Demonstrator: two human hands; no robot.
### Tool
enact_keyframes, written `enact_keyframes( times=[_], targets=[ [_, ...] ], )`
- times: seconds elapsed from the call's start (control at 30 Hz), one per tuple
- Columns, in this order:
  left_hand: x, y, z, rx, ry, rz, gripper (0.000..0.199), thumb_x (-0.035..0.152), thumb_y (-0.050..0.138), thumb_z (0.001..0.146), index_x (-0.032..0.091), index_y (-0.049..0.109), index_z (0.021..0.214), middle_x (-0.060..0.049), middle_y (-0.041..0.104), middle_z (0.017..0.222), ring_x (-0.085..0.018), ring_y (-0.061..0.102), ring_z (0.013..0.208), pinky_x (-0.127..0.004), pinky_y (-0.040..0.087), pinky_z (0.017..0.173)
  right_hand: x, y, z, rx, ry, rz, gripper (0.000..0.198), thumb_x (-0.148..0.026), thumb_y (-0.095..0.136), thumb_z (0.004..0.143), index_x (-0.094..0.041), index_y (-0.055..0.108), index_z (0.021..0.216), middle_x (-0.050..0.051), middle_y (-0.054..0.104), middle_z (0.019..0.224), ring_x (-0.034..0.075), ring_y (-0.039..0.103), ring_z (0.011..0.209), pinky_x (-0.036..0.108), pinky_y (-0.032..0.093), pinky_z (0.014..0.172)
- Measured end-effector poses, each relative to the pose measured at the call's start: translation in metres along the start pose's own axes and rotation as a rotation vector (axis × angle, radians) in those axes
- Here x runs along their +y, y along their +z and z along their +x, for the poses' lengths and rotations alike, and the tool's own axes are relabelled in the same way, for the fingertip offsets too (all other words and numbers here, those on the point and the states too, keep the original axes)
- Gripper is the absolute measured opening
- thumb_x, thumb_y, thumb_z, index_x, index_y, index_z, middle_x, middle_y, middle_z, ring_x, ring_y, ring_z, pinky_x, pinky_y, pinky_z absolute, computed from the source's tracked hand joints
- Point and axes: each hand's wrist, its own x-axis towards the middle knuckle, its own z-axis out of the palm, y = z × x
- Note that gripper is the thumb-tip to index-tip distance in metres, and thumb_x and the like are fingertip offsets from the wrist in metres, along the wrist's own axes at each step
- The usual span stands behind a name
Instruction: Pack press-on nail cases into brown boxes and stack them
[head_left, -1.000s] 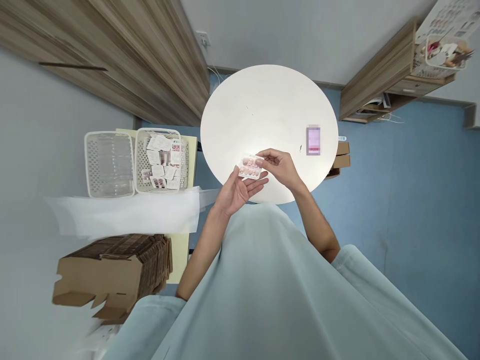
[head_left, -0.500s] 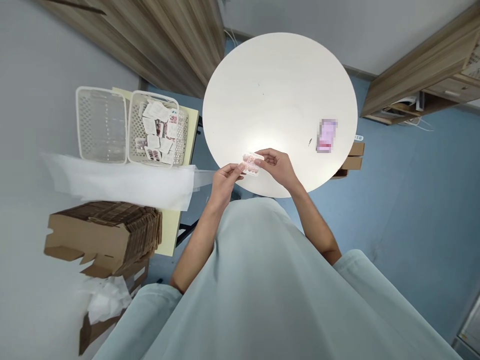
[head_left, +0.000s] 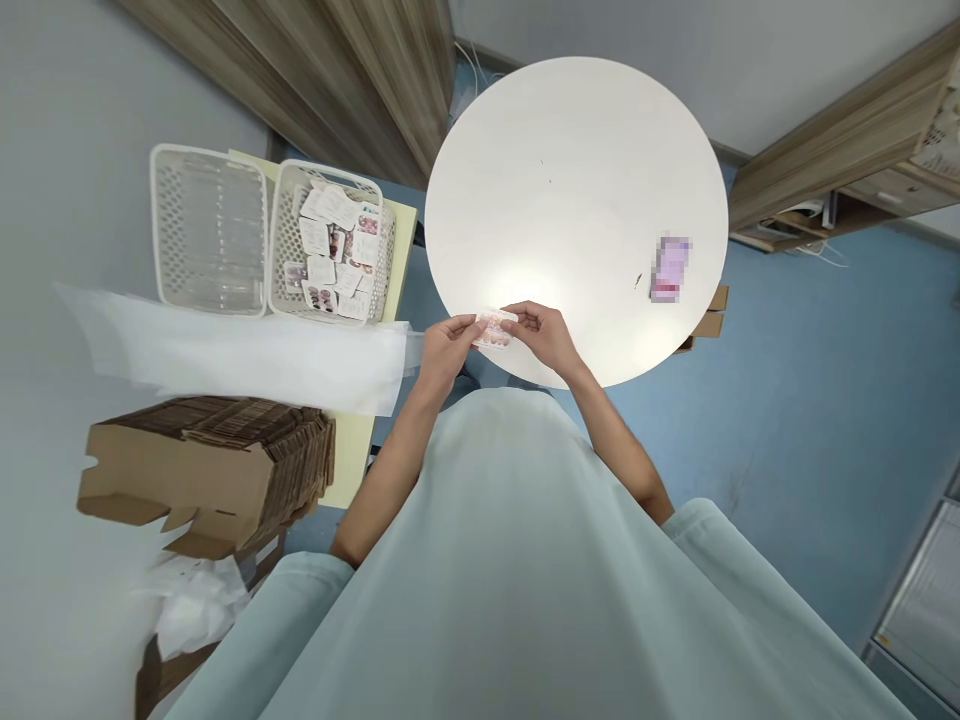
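Observation:
Between my two hands, over the near edge of the round white table, is a small flat press-on nail pack with rows of pinkish pieces on a white backing. My left hand pinches its left edge between thumb and fingers. On the other side, my right hand is closed on the right edge, its thumb lying over the front. To the left, a white perforated basket holds many similar packs and white cards, some with dark or reddish pieces showing.
An empty-looking white basket stands left of the filled one. White plastic sheeting and a stack of folded cardboard boxes lie on the yellow side table. A pixelated purple item rests on the round table's right side.
The view has shifted slightly, so the table appears further right. Both hands still hold the pack, which now looks flatter and more level, facing me.

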Motion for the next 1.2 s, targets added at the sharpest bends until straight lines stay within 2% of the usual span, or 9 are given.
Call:
enact_keyframes(
  times=[0.17,0.3,0.43,0.53,0.63,0.77,0.9,1.2],
  targets=[
    [-0.022,-0.029,0.021,-0.016,0.003,0.021,0.047,0.062,0.091,0.080,0.018,0.082,0.095,-0.009,0.083,0.101,-0.024,0.074,0.093,-0.032,0.060,0.076,0.025,0.029,0.012,0.136,0.103,-0.005,0.060,-0.065,0.092,0.082,-0.024,0.079,0.123,0.002,0.077,0.099,0.018,0.073,0.085,0.034,0.066,0.083],
    [-0.038,-0.044,0.043,-0.055,-0.012,0.038,0.047,0.055,0.091,0.083,0.018,0.079,0.110,-0.012,0.083,0.108,-0.027,0.078,0.101,-0.037,0.065,0.082,0.049,0.045,0.029,0.202,0.160,-0.041,0.052,-0.061,0.090,0.083,-0.023,0.077,0.115,0.004,0.079,0.101,0.019,0.077,0.087,0.037,0.069,0.086],
    [-0.048,-0.052,0.068,-0.074,-0.004,0.159,0.039,0.043,0.090,0.085,0.018,0.077,0.112,-0.015,0.080,0.122,-0.028,0.080,0.102,-0.043,0.068,0.088,0.067,0.053,0.049,0.269,0.247,-0.159,0.042,-0.051,0.084,0.091,-0.021,0.075,0.118,0.006,0.081,0.105,0.021,0.080,0.089,0.043,0.069,0.095],
    [-0.050,-0.059,0.084,-0.043,0.005,0.388,0.038,0.035,0.087,0.088,0.019,0.077,0.121,-0.016,0.078,0.134,-0.032,0.080,0.110,-0.050,0.064,0.104,0.070,0.053,0.060,0.348,0.331,-0.305,0.046,-0.043,0.083,0.092,-0.021,0.072,0.131,0.012,0.081,0.127,0.025,0.081,0.103,0.049,0.065,0.107],
    [-0.047,-0.069,0.091,-0.026,0.025,0.555,0.040,0.033,0.083,0.092,0.019,0.077,0.129,-0.018,0.076,0.141,-0.034,0.079,0.119,-0.051,0.059,0.113,0.063,0.053,0.061,0.407,0.354,-0.380,0.054,-0.040,0.084,0.093,-0.022,0.069,0.141,0.017,0.074,0.148,0.028,0.080,0.117,0.049,0.062,0.113],
    [-0.036,-0.092,0.088,-0.033,0.062,0.531,0.036,0.031,0.079,0.096,0.019,0.078,0.129,-0.016,0.078,0.143,-0.033,0.079,0.121,-0.048,0.060,0.113,0.046,0.061,0.057,0.361,0.312,-0.394,0.051,-0.041,0.081,0.096,-0.022,0.069,0.142,0.017,0.071,0.154,0.029,0.079,0.122,0.046,0.063,0.111],
    [-0.024,-0.126,0.080,0.000,0.095,0.407,0.034,0.031,0.078,0.095,0.020,0.081,0.127,-0.012,0.081,0.139,-0.031,0.080,0.120,-0.046,0.061,0.111,0.029,0.080,0.061,0.291,0.263,-0.434,0.047,-0.042,0.080,0.096,-0.022,0.071,0.138,0.016,0.075,0.149,0.030,0.079,0.122,0.048,0.063,0.111],
    [-0.007,-0.218,0.076,0.154,0.150,0.180,0.034,0.028,0.075,0.093,0.016,0.083,0.124,-0.012,0.085,0.127,-0.028,0.082,0.113,-0.041,0.064,0.107,-0.012,0.159,0.093,0.084,0.157,-0.509,0.045,-0.046,0.077,0.098,-0.021,0.074,0.135,0.015,0.079,0.139,0.030,0.080,0.121,0.049,0.065,0.111]
  ],
)
